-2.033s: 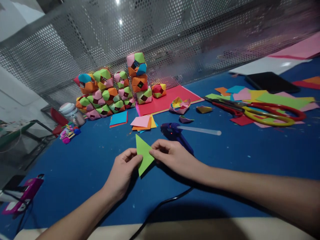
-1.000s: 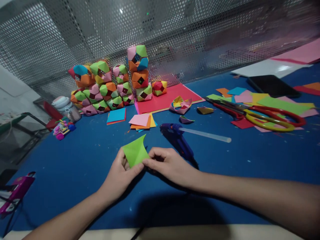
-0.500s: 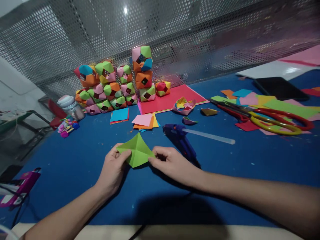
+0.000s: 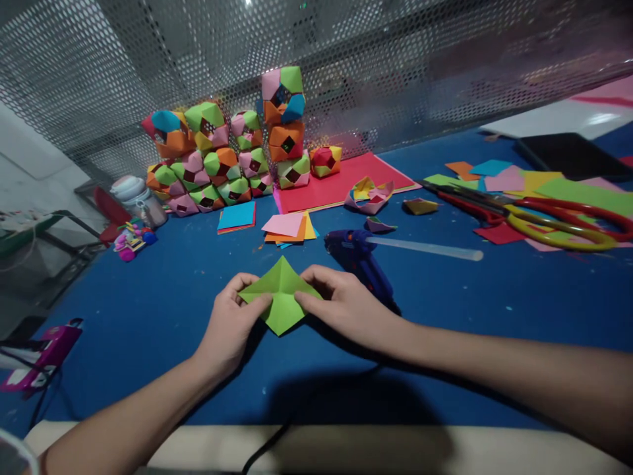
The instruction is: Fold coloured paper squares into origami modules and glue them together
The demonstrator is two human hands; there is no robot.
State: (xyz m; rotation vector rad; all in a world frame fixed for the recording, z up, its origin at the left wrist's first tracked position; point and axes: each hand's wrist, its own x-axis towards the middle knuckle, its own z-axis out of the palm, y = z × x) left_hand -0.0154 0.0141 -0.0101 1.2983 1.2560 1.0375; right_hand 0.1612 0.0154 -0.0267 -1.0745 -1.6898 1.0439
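Note:
A creased square of green paper [image 4: 281, 313] is held up just above the blue table, one corner pointing away from me. My left hand [image 4: 235, 315] pinches its left corner, thumb on top and fingers beneath. On the opposite corner my right hand [image 4: 341, 297] has the same kind of pinch, its thumb lying near the centre creases. Just beyond my right hand lies a blue glue gun [image 4: 359, 260] with a long clear glue stick in its back. Small stacks of coloured paper, one topped pink [image 4: 284, 225] and one topped blue [image 4: 237, 216], lie past the green square.
Folded paper balls [image 4: 222, 165] are stacked along the perforated metal screen. A red sheet [image 4: 341, 185] and a half-built paper piece [image 4: 368, 196] are in front. Scissors [image 4: 554, 224] lie on paper scraps at right, near a black phone [image 4: 571, 155]. A purple power strip [image 4: 44, 356] sits left.
My right thumb has slid inward from the right corner onto the paper's middle, and my left thumb has also moved inward. The square now lies more evenly between both hands. The camera view has shifted slightly.

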